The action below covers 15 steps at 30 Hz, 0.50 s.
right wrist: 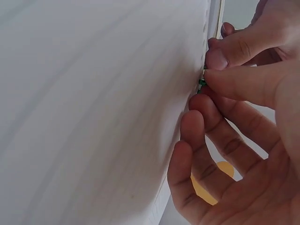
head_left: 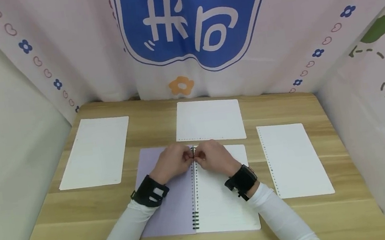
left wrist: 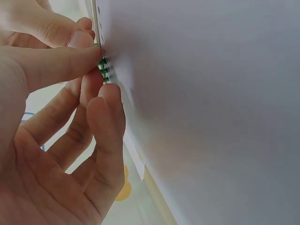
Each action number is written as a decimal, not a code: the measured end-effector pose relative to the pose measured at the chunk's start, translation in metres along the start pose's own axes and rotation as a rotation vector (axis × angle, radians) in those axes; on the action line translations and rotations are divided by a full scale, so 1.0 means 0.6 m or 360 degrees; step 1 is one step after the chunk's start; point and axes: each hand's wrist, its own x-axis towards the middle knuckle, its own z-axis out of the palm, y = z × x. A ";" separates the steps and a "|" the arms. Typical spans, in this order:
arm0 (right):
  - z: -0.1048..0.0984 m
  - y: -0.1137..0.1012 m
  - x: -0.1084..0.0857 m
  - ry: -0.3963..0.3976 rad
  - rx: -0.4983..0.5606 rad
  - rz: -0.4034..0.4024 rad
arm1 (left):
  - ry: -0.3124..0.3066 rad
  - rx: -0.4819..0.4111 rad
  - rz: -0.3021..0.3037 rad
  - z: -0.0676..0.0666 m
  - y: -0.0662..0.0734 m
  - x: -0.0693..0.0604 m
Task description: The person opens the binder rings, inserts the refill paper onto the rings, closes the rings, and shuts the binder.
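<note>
An open loose-leaf notebook lies on the table, its purple cover [head_left: 165, 207] on the left and a stack of white punched pages [head_left: 228, 207] on the right. At the top of the spine, my left hand [head_left: 173, 163] and right hand [head_left: 216, 157] meet, thumbs and fingertips pinching the green binder rings [left wrist: 103, 70] from both sides. In the right wrist view a bit of these green rings [right wrist: 202, 82] shows between the fingertips; the rest is covered. Near the spine's lower end, another group of green rings [head_left: 195, 220] is visible. Whether the pinched rings are joined, I cannot tell.
Around the notebook lie white sheets: a left sheet [head_left: 95, 152], a punched sheet [head_left: 208, 120] behind it, and a punched sheet [head_left: 296, 159] at the right. The wooden table [head_left: 82, 217] ends at a printed cloth [head_left: 99, 67] at the back.
</note>
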 end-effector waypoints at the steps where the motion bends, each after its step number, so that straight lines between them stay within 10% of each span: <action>1: -0.001 0.000 -0.001 -0.0001 -0.0001 0.0006 | -0.0003 0.0006 -0.0005 0.000 0.001 0.001; 15: -0.003 -0.006 -0.005 -0.0011 -0.0015 0.0108 | -0.0062 0.0051 -0.0143 -0.009 0.000 -0.005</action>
